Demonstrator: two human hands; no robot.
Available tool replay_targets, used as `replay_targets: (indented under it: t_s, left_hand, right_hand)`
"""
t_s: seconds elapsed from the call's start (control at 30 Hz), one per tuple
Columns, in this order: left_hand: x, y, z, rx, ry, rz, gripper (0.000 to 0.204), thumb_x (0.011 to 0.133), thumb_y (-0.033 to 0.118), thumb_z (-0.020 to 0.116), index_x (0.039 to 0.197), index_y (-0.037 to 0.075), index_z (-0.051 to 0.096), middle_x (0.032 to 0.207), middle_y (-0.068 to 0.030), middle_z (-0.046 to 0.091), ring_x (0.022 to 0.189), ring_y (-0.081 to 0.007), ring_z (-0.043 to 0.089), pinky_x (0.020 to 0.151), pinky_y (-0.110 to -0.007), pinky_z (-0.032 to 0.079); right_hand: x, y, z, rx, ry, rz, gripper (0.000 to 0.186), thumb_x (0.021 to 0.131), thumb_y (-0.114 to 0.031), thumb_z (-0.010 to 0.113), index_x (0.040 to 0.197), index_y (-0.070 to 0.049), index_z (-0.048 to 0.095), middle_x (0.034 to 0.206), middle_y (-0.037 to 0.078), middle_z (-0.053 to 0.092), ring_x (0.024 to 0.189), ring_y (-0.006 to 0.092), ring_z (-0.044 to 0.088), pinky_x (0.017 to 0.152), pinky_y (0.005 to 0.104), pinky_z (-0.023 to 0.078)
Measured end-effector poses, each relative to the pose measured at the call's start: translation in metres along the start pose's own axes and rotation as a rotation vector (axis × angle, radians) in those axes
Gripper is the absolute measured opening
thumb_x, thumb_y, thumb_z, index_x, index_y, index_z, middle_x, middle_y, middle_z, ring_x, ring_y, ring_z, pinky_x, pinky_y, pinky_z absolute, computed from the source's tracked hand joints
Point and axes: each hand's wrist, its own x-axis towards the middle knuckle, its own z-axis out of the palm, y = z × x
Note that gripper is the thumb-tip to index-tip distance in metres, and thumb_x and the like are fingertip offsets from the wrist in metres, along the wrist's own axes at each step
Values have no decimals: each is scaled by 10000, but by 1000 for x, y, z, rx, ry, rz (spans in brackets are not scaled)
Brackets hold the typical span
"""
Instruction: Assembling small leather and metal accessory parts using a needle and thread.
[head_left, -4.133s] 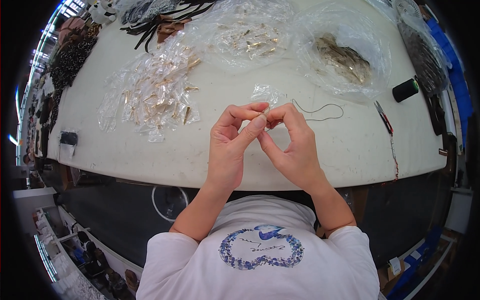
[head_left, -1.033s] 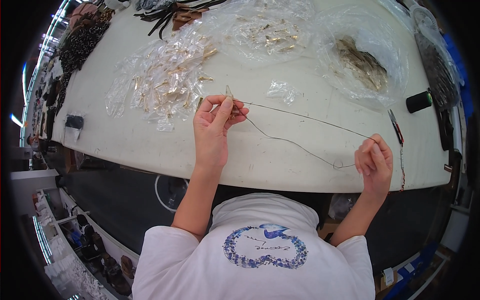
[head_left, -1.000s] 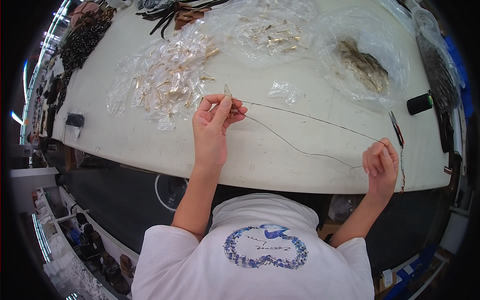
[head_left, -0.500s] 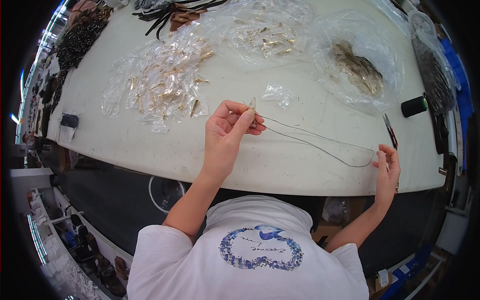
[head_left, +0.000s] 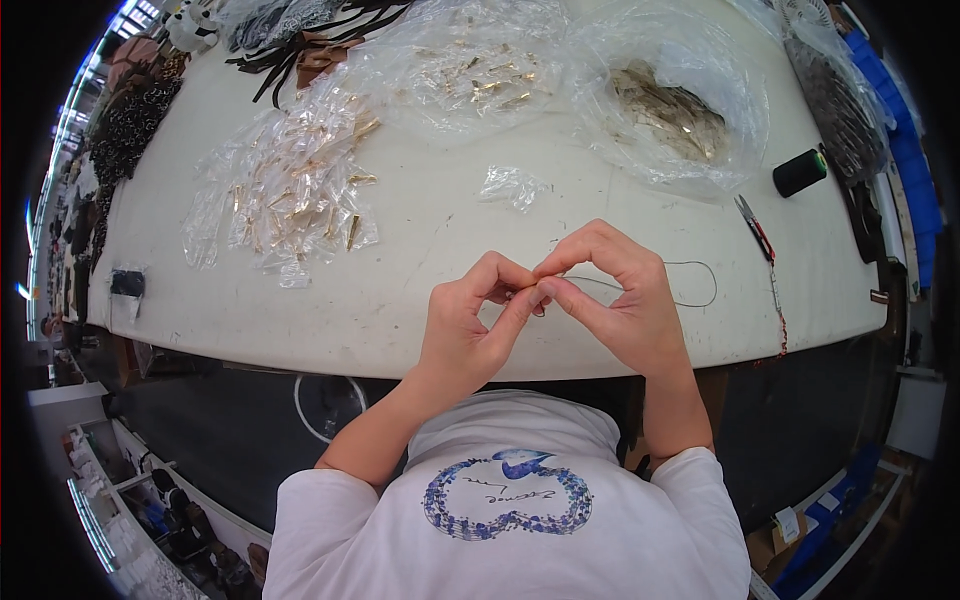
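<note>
Above the near part of the table, my left hand (head_left: 466, 318) and my right hand (head_left: 632, 292) meet at the fingertips, both closed in a pinch. A thin dark thread (head_left: 714, 284) runs from the left fingertips, passes behind my right hand and lies in a long loop to the right. The small pale piece that my left fingers held earlier is hidden among the fingertips. What the right thumb and forefinger pinch is too small to make out. Beyond the hands lies a small clear plastic bag (head_left: 512, 187).
Small clear bags with gold-coloured pieces (head_left: 300, 185) are heaped at left. Large plastic bags hold gold pieces (head_left: 490, 80) and brownish flat pieces (head_left: 672, 112). At right are thread snips (head_left: 754, 228) on a red cord and a black thread spool (head_left: 800, 174).
My right hand has come from the far right to meet my left fingertips. The thread loop, stretched toward that hand before, now trails behind it. The view has shifted slightly.
</note>
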Motion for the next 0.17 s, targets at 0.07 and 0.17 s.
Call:
replay_targets:
  t_s: [0.07,0.17]
  left_hand:
    - [-2,-2,-1,16,-42,-40,36,917,0,615,906,-30,597,796,-88,680,733,-144,685,706,-266,558]
    - [-2,-10,-3,6,-92,-71,59,924,23,621,909,-28,596,806,-89,686,728,-148,685,712,-265,558]
  right_hand:
    - [-1,3,1,-28,6,1,141,782,43,695,908,-20,691,870,63,656,809,169,625,728,280,494]
    - [-2,6,1,-63,-27,18,135,789,36,692,910,-23,688,864,59,651,811,172,624,733,284,491]
